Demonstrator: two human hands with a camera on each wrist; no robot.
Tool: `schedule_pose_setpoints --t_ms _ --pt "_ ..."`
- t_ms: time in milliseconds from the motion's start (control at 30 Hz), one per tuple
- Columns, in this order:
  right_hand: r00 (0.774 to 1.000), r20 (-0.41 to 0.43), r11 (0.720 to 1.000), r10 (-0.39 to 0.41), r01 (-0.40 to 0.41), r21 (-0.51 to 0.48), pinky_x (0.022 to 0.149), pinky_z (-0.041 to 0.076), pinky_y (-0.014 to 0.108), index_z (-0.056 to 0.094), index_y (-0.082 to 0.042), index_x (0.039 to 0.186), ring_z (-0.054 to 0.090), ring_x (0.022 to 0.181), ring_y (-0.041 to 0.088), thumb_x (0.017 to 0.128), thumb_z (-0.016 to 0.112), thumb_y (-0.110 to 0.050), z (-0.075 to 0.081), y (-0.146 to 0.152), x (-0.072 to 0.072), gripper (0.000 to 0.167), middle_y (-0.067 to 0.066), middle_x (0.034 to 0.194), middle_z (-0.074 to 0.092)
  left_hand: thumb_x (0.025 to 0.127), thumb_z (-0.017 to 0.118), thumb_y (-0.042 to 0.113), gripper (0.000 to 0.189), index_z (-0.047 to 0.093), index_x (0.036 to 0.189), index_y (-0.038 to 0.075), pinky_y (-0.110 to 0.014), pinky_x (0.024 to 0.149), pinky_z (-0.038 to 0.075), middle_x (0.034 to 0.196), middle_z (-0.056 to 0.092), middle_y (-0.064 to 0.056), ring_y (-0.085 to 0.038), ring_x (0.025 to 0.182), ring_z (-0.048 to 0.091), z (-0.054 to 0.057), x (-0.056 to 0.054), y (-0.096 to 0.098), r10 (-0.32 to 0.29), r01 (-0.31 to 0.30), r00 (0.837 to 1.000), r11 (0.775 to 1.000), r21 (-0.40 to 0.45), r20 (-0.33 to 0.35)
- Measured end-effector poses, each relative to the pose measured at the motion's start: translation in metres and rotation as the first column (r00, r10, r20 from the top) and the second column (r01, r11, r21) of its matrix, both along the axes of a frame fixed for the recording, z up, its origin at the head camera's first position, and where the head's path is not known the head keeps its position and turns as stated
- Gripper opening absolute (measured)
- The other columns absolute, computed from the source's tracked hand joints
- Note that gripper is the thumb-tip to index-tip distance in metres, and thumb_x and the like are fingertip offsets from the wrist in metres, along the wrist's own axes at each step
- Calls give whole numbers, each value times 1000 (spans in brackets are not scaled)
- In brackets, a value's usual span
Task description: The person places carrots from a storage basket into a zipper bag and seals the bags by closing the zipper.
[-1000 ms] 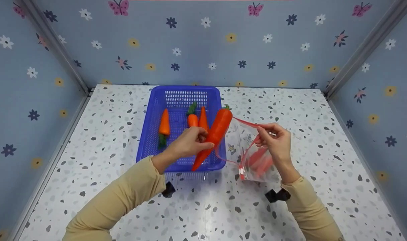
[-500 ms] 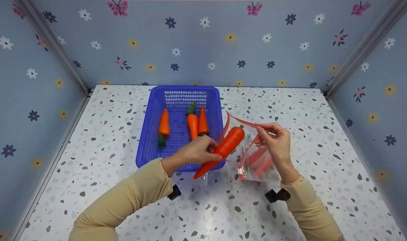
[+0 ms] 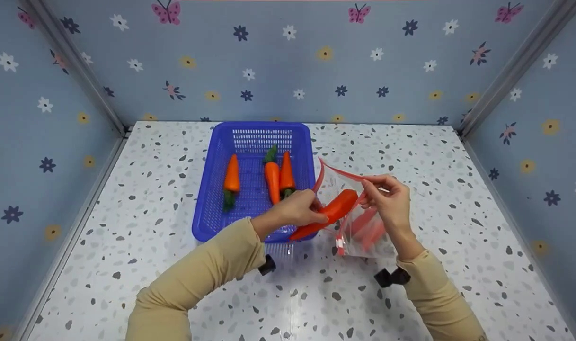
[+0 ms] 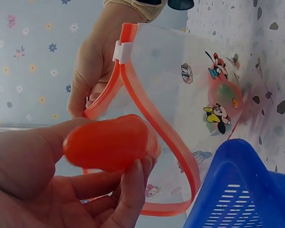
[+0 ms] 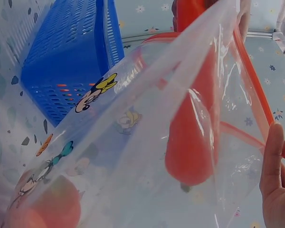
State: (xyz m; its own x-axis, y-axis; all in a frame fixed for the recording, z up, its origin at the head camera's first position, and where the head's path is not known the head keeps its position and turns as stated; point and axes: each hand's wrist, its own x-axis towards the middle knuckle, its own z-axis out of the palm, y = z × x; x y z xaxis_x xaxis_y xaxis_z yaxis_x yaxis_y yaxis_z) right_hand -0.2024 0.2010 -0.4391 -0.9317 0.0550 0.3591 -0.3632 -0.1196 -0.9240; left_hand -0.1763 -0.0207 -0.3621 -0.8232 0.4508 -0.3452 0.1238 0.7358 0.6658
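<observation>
My left hand (image 3: 299, 208) grips a large orange-red carrot (image 3: 339, 207) near its thin end. The carrot's thick end points right and sits inside the mouth of a clear zip bag (image 4: 164, 123) with a red closure and cartoon prints. With thumb and fingers, my right hand (image 3: 386, 199) pinches the bag's red rim and keeps the mouth spread. The right wrist view shows the carrot's blunt end (image 5: 190, 156) through the film. Lower in the bag lies another red-orange piece (image 5: 54, 204), blurred by the plastic. A white slider (image 4: 122, 52) is at one end of the closure.
Just left of the bag stands a blue plastic basket (image 3: 207, 189) holding several smaller carrots (image 3: 232, 175) with green tops. Its right rim is close to the bag's mouth. A flowered wall (image 3: 288, 61) rises behind the speckled table (image 3: 164, 156).
My left hand has moved right from over the basket, bringing the carrot's thick end down into the bag's mouth. The right hand has stayed almost still at the rim.
</observation>
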Motion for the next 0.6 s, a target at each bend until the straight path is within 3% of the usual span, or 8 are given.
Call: schedule_pose_setpoints --t_ms 67,200,367,467,533,600 --pt "1000 -12 1000 -3 3 5 40 47 31 64 6 91 57 45 22 79 65 -6 -3 0 -1 17 17 65 59 81 64 21 28 65 100 0 -23 65 46 79 59 -4 -15 67 52 -1 -3 4 -10 10 1000 1000 29 3" --pt "999 5 999 -33 33 14 40 47 29 63 7 89 56 44 20 79 66 -7 22 -14 14 19 18 64 57 82 63 20 24 67 96 2 -22 60 46 80 62 -4 -14 65 52 -4 -7 10 -17 14 999 996 85 34" --pt "999 27 1000 -20 19 6 41 47 26 64 6 88 56 45 17 79 65 -6 33 -18 22 15 15 63 58 82 64 24 30 65 103 2 -23 69 48 91 64 -5 -15 75 56 -7 -10 14 10 -16 999 993 119 51" --pt "997 58 998 -55 54 32 42 48 27 63 7 88 56 45 17 79 65 -7 37 -20 25 16 17 64 57 82 64 23 33 63 107 2 -25 74 48 95 62 -6 -17 81 56 -7 -8 11 30 -37 998 988 151 47" --pt "996 58 997 -63 60 39 42 48 28 62 8 88 55 45 17 79 66 -7 36 -19 23 18 20 65 56 81 65 20 33 62 108 1 -26 75 47 96 61 -7 -18 84 55 -7 -7 8 37 -43 999 982 185 40" --pt "997 63 998 -50 49 26 43 48 29 62 9 90 56 45 18 79 66 -7 23 -13 15 19 22 66 57 79 66 15 32 62 107 -1 -26 75 47 96 62 -9 -20 86 56 -8 -6 6 32 -36 999 972 232 21"
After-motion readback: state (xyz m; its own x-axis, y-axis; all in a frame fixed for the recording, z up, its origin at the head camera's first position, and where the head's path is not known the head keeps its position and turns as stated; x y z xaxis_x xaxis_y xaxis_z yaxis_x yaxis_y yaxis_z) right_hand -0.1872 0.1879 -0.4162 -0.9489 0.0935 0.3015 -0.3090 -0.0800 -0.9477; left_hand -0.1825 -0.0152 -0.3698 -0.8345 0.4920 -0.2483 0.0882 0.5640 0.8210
